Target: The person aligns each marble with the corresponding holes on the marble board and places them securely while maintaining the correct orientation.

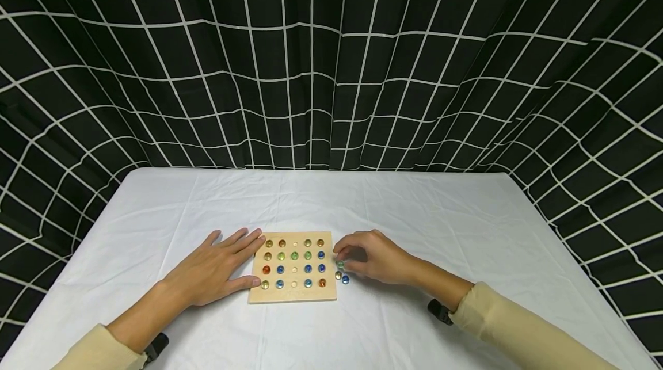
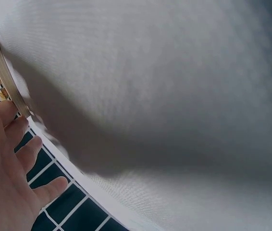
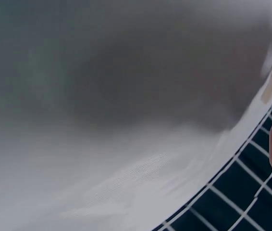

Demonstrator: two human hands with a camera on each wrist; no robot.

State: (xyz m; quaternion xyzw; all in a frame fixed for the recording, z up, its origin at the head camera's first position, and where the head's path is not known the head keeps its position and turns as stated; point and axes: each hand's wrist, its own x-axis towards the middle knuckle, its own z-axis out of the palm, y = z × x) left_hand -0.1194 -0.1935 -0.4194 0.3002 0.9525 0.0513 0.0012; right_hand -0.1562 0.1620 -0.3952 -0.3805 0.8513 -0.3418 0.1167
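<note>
A light wooden board (image 1: pixel 301 295) lies on the table, its shallow holes filled with glass marbles in several colours. In the middle column a green marble (image 1: pixel 294 255) sits in the second hole from the back; the other holes of that column are bare. My left hand (image 1: pixel 212 269) rests at the board's left side, fingers spread, with fingertips and thumb at its edge. Just off the right edge, my right hand (image 1: pixel 380 258) pinches a loose green marble (image 1: pixel 340 264) between thumb and fingertips. Beside it lie a clear yellowish marble (image 1: pixel 338 275) and a blue marble (image 1: pixel 345 279).
A white cloth (image 1: pixel 414 203) covers the table. Behind and at both sides hangs a black curtain (image 1: pixel 311 71) with a white grid. Dark bands (image 1: pixel 440 312) circle both wrists below beige sleeves (image 1: pixel 518 327).
</note>
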